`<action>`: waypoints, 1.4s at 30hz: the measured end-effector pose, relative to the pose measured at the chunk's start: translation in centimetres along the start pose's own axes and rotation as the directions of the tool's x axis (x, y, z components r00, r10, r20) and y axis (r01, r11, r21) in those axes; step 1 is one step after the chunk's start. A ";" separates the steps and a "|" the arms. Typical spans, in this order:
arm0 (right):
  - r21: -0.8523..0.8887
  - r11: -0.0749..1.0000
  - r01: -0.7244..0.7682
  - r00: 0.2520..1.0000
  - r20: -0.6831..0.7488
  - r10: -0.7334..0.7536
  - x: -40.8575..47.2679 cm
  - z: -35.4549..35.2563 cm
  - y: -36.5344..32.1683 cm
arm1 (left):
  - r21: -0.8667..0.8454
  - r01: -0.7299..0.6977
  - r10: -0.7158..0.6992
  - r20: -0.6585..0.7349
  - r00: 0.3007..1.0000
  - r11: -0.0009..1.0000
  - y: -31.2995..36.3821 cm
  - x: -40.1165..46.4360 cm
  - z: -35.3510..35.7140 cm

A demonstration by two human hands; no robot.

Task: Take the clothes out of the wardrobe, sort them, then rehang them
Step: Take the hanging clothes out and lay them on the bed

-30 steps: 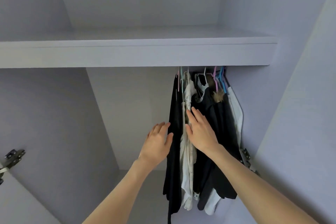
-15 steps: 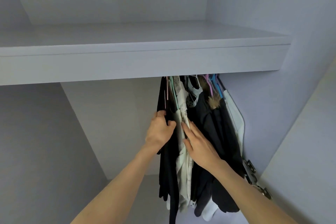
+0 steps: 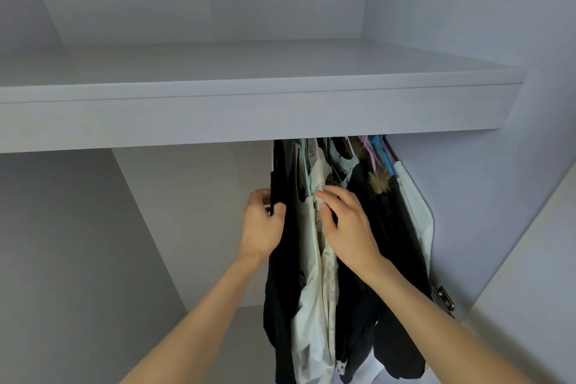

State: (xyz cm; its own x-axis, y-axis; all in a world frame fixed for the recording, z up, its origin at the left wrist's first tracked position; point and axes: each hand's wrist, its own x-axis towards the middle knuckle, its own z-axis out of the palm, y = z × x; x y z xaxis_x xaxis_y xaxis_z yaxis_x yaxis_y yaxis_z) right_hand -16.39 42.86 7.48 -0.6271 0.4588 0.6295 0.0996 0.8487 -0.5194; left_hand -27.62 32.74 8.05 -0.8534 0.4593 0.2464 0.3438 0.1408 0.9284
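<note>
Several garments hang bunched at the right end of the wardrobe, under the shelf [image 3: 249,121]. My left hand [image 3: 263,224] grips the leftmost black garment [image 3: 280,290] at its left edge. Right of it hangs a cream patterned garment [image 3: 318,290] on a mint hanger [image 3: 304,165]. My right hand [image 3: 346,221] rests on that cream garment with its fingers bent, the fingertips pressing into the fabric. Further right are dark clothes [image 3: 396,243] with a fur trim [image 3: 380,181], pink and blue hangers [image 3: 374,150], and a white garment [image 3: 414,203] against the side wall. The rail is hidden behind the shelf.
The wardrobe's left half [image 3: 78,243] holds no clothes. A metal door hinge [image 3: 444,299] sits on the right side panel, just below the white garment. The upper shelf compartment [image 3: 218,9] is bare.
Both hands moved up along the clothes. My left hand went from open beside the black garment to gripping its edge. The view tilted upward and closer.
</note>
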 end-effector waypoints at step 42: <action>0.340 0.916 0.213 0.737 0.559 -0.379 -4.0 15.7 -13.6 | 0.635 0.197 0.063 -0.363 0.930 0.747 -14.2 -17.9 -26.6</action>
State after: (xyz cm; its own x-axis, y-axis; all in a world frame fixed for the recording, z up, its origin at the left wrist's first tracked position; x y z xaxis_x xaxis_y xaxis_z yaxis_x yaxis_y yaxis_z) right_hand -27.36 25.34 2.92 -0.9322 -0.1304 0.3378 -0.3048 0.7860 -0.5379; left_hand -27.63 -0.77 -2.13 -0.9140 0.1177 0.3883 0.3370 0.7530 0.5652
